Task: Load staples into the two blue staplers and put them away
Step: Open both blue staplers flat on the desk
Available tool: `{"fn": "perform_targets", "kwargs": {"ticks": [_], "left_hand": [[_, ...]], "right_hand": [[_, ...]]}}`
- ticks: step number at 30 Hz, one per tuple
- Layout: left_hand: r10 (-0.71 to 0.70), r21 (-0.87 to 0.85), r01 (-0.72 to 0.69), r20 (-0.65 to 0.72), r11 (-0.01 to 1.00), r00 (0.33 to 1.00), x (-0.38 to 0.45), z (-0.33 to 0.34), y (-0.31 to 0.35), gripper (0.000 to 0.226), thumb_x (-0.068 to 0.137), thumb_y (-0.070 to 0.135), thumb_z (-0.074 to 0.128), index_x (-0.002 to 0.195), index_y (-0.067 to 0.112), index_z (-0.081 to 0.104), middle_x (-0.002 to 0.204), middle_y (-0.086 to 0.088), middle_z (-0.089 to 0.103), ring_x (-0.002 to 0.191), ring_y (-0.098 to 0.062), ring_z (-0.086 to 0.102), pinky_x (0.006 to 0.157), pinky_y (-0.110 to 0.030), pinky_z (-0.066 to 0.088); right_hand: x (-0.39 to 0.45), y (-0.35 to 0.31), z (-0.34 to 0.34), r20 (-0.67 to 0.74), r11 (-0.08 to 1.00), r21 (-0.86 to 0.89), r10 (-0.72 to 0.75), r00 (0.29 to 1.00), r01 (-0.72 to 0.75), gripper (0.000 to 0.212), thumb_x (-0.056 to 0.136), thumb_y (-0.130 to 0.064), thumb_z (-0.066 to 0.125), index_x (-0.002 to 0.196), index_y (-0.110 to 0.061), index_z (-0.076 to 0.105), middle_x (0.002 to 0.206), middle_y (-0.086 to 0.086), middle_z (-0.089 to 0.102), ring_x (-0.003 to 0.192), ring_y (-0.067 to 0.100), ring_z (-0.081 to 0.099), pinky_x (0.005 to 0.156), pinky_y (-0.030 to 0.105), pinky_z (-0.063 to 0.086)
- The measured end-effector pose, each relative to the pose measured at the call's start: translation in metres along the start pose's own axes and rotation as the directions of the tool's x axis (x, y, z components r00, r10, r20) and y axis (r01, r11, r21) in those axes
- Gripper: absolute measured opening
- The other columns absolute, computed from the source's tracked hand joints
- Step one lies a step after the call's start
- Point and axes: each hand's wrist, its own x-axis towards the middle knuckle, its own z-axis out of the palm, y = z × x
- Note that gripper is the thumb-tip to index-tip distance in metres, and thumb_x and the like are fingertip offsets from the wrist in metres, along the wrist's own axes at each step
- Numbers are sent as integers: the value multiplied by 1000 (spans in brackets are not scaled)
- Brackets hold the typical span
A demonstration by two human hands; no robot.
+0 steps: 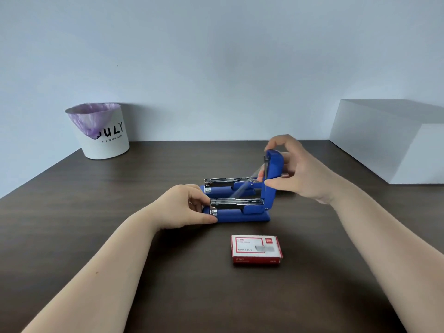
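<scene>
The near stapler (236, 211) is sitting on the bench (96, 236) with its blue lid swung upright and its metal staple channel lying open. The left hand (185, 206) is pinching the front end of its base, thumb and fingers closed on it to steady it. The right hand (292, 168) is gripping the raised lid near its top. The far stapler (228, 185) is lying just behind, its channel also exposed. Both look rigid and fairly light, with smooth plastic that could slip; the base and lid edges seem the safest holds, and the spring rod looks likely to snap back. The staple box (255, 249) is resting closed nearer the person, contents hidden. A white bin (105, 140) with a purple liner is standing far left; its inside cannot be seen.
</scene>
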Motion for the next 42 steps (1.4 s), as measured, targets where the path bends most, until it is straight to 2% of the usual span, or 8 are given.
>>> {"fn": "perform_targets", "kwargs": {"ticks": [4, 7, 11, 17, 23, 29, 36, 42], "left_hand": [[-10, 14, 10, -12, 1000, 1000, 0, -2, -2, 29, 61, 30, 84, 84, 20, 70, 80, 3, 62, 62, -6, 59, 64, -15, 46], [-14, 29, 14, -11, 999, 1000, -1, -3, -3, 28, 61, 31, 84, 82, 22, 67, 78, 4, 62, 62, -5, 58, 62, -12, 46], [-16, 9, 16, -15, 1000, 1000, -2, -3, -4, 28, 61, 29, 84, 81, 23, 66, 76, 4, 62, 63, -6, 59, 63, -14, 48], [-33, -7, 33, -10, 999, 999, -3, -6, -7, 30, 61, 28, 85, 83, 20, 65, 73, 3, 63, 60, -4, 57, 59, -10, 47], [-39, -12, 38, -20, 999, 999, -6, -5, -4, 34, 62, 26, 84, 91, 22, 66, 73, 5, 62, 58, -2, 56, 58, -9, 46], [-12, -94, 2, -105, 996, 994, -11, -8, 4, 54, 57, 25, 87, 101, 29, 56, 88, 0, 58, 63, -10, 53, 66, -23, 51], [44, -112, -63, -168, 992, 985, -11, 2, 12, 30, 65, 27, 81, 86, 22, 61, 75, 3, 57, 55, -4, 48, 54, -13, 44], [176, 169, -113, -432, 979, 885, -8, 15, 30, 6, 79, 19, 67, 75, 21, 63, 75, 14, 54, 59, -5, 49, 56, -10, 38]], "right_hand": [[-9, 14, -23, -69, 999, -20, 35, 997, -36, 34, 78, 10, 66, 95, -8, 43, 93, 15, 73, 88, 23, 70, 71, 23, 55], [-15, 28, -39, -26, 973, -189, 129, 991, -131, 21, 73, 0, 75, 88, -13, 67, 93, 4, 75, 92, 22, 68, 77, 18, 53], [-18, 41, -43, 68, 941, -197, 294, 954, -276, 31, 68, 0, 79, 91, -19, 72, 94, -2, 77, 95, 14, 70, 84, 20, 54], [-14, 41, -34, 81, 904, -330, 314, 946, -272, 34, 67, -10, 82, 95, -28, 70, 99, -8, 74, 96, 2, 68, 92, 15, 50], [-14, 37, -30, 80, 881, -407, 298, 951, -242, 33, 68, -17, 82, 98, -27, 71, 101, -10, 72, 97, 2, 66, 93, 18, 49], [-11, 23, -21, -17, 919, -354, 183, 983, -177, 34, 66, -22, 83, 98, -24, 71, 96, -8, 72, 93, 2, 66, 88, 20, 52], [-10, 14, -12, -6, 920, -368, 145, 989, -137, 31, 69, -25, 81, 99, -22, 72, 94, -9, 72, 93, 3, 66, 88, 20, 52], [-7, 15, 0, -12, 907, -405, 122, 992, -117, 14, 79, -27, 72, 93, -25, 71, 92, -12, 71, 86, -6, 63, 79, 6, 47]]}}
